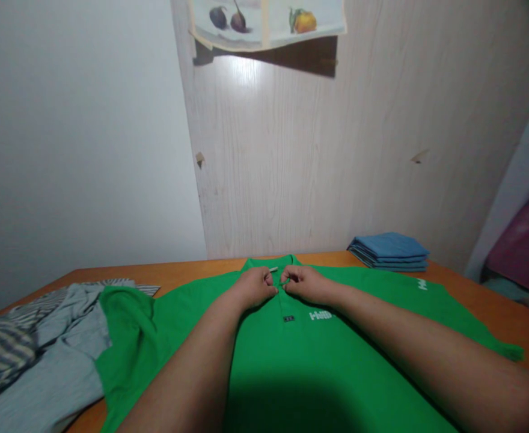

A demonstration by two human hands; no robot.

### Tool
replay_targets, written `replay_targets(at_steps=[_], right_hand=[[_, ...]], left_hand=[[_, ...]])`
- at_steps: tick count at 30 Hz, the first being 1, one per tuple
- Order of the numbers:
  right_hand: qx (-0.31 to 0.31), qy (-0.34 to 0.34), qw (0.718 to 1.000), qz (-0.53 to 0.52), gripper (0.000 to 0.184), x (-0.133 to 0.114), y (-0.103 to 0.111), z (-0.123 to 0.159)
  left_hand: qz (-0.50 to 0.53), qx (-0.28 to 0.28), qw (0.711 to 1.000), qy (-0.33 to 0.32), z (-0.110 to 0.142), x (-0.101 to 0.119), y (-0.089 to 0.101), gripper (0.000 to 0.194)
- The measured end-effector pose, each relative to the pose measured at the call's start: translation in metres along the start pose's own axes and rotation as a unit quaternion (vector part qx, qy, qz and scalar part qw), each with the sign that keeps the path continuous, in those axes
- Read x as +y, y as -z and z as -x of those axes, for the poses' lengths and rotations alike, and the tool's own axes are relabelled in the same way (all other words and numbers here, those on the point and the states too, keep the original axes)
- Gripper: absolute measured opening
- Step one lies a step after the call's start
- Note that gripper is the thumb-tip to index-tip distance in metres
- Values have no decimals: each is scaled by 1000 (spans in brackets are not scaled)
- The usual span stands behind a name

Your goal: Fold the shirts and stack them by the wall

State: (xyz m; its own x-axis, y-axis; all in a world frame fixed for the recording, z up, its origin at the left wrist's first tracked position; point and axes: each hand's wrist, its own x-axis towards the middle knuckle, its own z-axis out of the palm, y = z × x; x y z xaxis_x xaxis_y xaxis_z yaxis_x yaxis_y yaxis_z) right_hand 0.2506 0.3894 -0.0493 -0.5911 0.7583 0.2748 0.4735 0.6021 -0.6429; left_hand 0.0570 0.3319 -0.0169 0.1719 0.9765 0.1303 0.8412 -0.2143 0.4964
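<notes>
Head view: the green short-sleeved polo shirt [264, 355] is lying front-up across the orange wooden bench [178, 278], its collar toward the wall. Your left hand [256, 287] and right hand [307, 284] are facing each other at the neck opening, each grip pinching green fabric between thumb and fingers. For sound work, you should be aligning both placket edges squarely, pinching lightly and holding the collar level, without dragging the chest into creases.
</notes>
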Motion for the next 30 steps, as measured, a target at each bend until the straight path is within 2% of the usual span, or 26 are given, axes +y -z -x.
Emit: replay_targets(at_steps=[5,15,21,26,30], right_hand=[[6,7,1000,2,11,2,-1,0],[27,-17,993,113,15,-12,-2,5],[48,-42,990,129,25,-15,-3,5],[59,-60,988,127,25,-16,-3,4],[61,-67,989,116,27,-14,-3,3]], left_hand=[[2,-1,1000,2,1,3,0,15],[29,-26,999,0,4,3,4,22],[42,-21,999,3,2,0,4,11],[43,-20,999,3,2,0,1,31],[26,-7,1000,9,-1,-1,-4,30]])
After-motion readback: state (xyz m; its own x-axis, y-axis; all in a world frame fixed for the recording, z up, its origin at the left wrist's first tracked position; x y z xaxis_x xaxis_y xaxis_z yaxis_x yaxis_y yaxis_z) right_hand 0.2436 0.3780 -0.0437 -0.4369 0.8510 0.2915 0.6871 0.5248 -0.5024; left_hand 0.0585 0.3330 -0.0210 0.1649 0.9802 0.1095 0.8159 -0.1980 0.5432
